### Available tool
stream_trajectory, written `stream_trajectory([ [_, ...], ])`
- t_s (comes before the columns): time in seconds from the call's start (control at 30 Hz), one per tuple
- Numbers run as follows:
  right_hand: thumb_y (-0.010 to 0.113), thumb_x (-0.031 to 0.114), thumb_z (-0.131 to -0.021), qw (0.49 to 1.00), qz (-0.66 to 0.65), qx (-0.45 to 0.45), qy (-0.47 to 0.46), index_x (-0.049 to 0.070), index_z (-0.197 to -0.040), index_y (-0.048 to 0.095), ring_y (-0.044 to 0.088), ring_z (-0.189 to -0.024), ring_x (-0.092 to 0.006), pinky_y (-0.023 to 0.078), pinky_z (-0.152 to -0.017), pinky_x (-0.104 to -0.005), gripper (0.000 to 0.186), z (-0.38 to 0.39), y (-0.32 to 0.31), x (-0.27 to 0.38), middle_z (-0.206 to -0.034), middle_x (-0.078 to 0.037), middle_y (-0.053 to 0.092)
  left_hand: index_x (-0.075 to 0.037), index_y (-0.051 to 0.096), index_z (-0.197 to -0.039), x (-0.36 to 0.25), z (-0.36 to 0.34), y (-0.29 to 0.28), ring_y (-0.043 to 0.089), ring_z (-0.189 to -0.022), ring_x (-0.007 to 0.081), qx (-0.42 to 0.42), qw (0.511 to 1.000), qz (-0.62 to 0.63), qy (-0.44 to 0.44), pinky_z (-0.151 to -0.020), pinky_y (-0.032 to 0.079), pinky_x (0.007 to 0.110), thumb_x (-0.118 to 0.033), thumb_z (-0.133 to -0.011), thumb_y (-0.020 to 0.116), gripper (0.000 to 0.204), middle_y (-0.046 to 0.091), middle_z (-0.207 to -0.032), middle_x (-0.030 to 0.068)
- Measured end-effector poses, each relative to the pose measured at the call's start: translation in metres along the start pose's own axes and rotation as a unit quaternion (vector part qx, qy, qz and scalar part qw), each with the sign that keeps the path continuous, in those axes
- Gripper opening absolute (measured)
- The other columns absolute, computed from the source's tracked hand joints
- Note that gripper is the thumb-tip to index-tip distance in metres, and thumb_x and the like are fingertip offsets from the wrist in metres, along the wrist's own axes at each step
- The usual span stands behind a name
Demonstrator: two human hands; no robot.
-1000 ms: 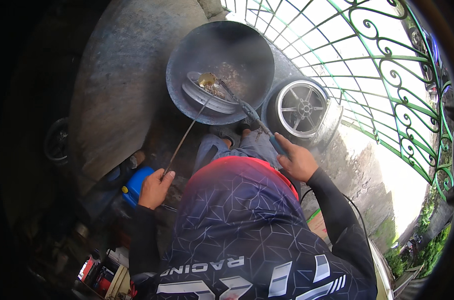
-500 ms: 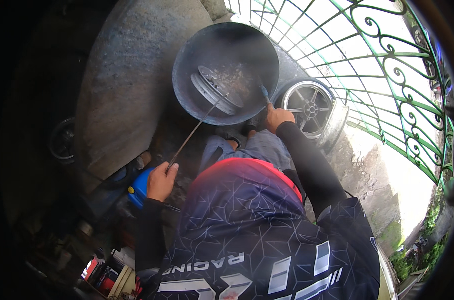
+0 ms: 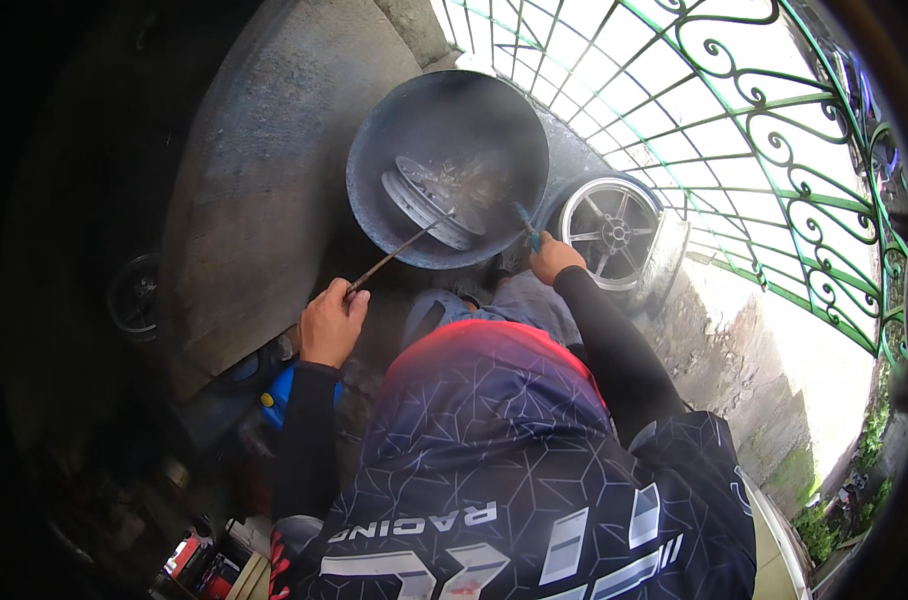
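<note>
A large round dark metal basin [image 3: 364,205] stands in front of me, hazy inside. A grey wheel rim [image 3: 414,205] leans tilted in it, beside pale scattered bits. My left hand [image 3: 332,322] is closed around a thin metal rod [image 3: 392,256], whose far end reaches over the basin's near edge to the wheel rim. At the basin's right edge my right hand [image 3: 556,260] grips a small blue tool [image 3: 528,226] pointing into the basin. Haze and my fingers hide its exact kind.
A tyred silver spoked wheel [image 3: 614,232] lies right of the basin. Beyond is a green metal grille [image 3: 764,125]. A tall concrete slab [image 3: 244,180] rises on the left. A blue container [image 3: 278,396] with a yellow cap sits below my left hand.
My left hand has moved forward and up, nearer the basin, with the rod at a shallower slant. The view has shifted slightly. My right hand stays by the basin's edge.
</note>
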State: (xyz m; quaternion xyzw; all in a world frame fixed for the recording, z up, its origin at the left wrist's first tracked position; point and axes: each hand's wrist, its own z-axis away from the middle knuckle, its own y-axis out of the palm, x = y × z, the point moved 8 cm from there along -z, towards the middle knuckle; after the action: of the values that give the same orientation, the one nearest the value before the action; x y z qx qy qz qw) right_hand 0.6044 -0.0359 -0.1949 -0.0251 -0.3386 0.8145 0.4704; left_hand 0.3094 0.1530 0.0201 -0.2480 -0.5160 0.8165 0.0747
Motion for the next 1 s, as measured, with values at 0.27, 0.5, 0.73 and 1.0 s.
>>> stream_trajectory([
  [0.27,0.055,0.030,-0.091,0.999,-0.025,-0.041,-0.006,0.006,-0.138,0.047,0.064,-0.110,-0.0408,0.050,-0.094,-0.0499,0.054,-0.011,0.008,-0.018,-0.116,-0.025,0.067,-0.004,0.064,-0.090,-0.024,-0.039,0.013,0.062,-0.093,0.0341,-0.017,0.998,-0.006,0.061,-0.078,0.049,0.045,-0.030,-0.089,0.068,0.027,0.060,-0.100,0.0142],
  [0.5,0.065,0.027,-0.085,0.990,-0.079,-0.065,-0.101,-0.003,-0.137,0.048,0.059,-0.119,-0.0433,0.047,-0.100,-0.0466,0.063,-0.039,0.020,-0.027,-0.125,-0.032,0.060,0.006,0.061,-0.115,-0.014,-0.040,0.055,0.060,-0.104,0.0176,0.093,0.848,0.494,-0.169,-0.089,0.053,0.032,-0.036,-0.098,0.062,0.045,0.061,-0.113,0.0111],
  [0.73,0.061,0.037,-0.095,0.962,-0.201,-0.109,-0.148,-0.008,-0.148,0.033,0.038,-0.140,-0.0418,0.031,-0.115,-0.0419,0.075,-0.027,0.004,-0.048,-0.146,-0.034,0.041,0.007,0.057,-0.124,0.016,-0.019,0.035,0.060,-0.116,0.0276,0.031,0.737,0.654,-0.166,-0.100,0.050,0.040,-0.032,-0.099,0.058,0.046,0.061,-0.126,0.0166],
  [1.0,0.062,0.033,-0.095,0.946,-0.058,-0.279,-0.155,0.001,-0.152,0.030,0.044,-0.129,-0.0483,0.036,-0.109,-0.0482,0.073,-0.021,-0.039,-0.014,-0.141,-0.034,0.039,0.003,0.055,-0.121,0.080,-0.041,0.070,0.061,-0.115,0.0305,-0.020,0.573,0.799,-0.182,-0.103,0.051,0.044,-0.025,-0.100,0.053,0.035,0.060,-0.124,0.0167],
])
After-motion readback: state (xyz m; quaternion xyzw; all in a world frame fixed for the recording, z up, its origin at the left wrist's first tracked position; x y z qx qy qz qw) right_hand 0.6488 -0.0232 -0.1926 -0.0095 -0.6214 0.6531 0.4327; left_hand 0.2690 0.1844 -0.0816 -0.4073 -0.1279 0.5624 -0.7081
